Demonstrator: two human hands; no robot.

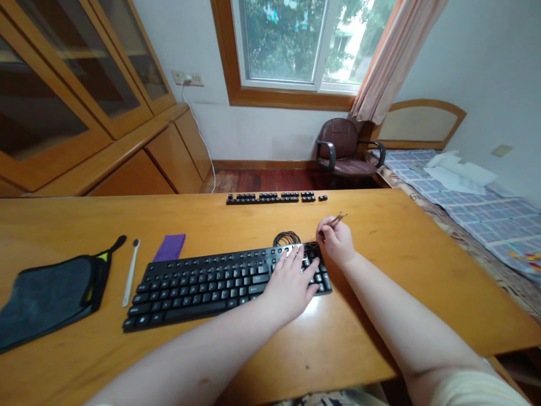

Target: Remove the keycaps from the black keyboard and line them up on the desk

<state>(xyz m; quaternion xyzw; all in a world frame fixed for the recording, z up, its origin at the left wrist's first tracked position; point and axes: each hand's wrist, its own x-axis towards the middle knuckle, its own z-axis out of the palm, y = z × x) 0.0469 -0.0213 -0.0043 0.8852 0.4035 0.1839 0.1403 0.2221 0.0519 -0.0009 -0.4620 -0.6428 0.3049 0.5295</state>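
Observation:
A black keyboard (194,286) lies on the wooden table, its top rows bare of keycaps. My left hand (291,279) rests flat on its right part with fingers spread, covering the keys beneath. At the keyboard's far right corner, my right hand (333,239) is closed around a thin wire keycap puller (337,219). Two slim ends stick up from the fist, and fine wire reaches down toward the keys; whether it grips a keycap cannot be made out. Behind the keyboard sits its coiled black cable (287,238). Loose black keycaps (266,199) line the table's far edge.
A purple cloth (169,248) lies behind the keyboard's left end, partly under or against it. Left of it are a white toothbrush (132,273) and a dark grey cloth (54,293) with a black loop. Beyond the table stands a brown armchair (342,141).

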